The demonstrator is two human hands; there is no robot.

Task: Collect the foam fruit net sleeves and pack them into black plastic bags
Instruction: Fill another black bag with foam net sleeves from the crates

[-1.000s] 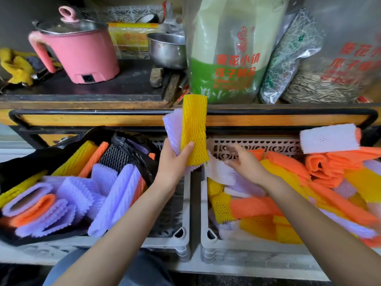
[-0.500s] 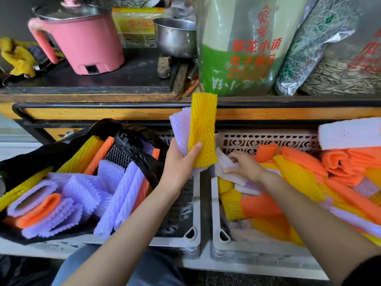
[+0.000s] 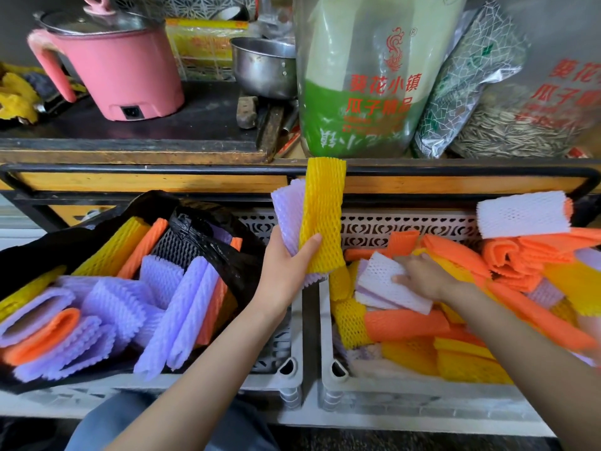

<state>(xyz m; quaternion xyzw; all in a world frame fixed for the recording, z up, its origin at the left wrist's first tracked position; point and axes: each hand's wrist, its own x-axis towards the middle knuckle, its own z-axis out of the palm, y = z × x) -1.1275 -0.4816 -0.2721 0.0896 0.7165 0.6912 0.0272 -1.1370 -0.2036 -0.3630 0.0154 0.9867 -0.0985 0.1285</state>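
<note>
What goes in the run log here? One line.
left grip: holds yellow sleeve, purple sleeves | right grip: grips white sleeve in right crate | black bag: part-filled

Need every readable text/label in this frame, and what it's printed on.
"葵花小镇": red, on the green-and-white bag.
"瓜子精品": red, line below, same bag.
"®": by that bag's red emblem.
"瓜子": red, clear seed bag at right; rest blurred.
Unreadable: inverted white print low on the first bag; yellow pack print.
</note>
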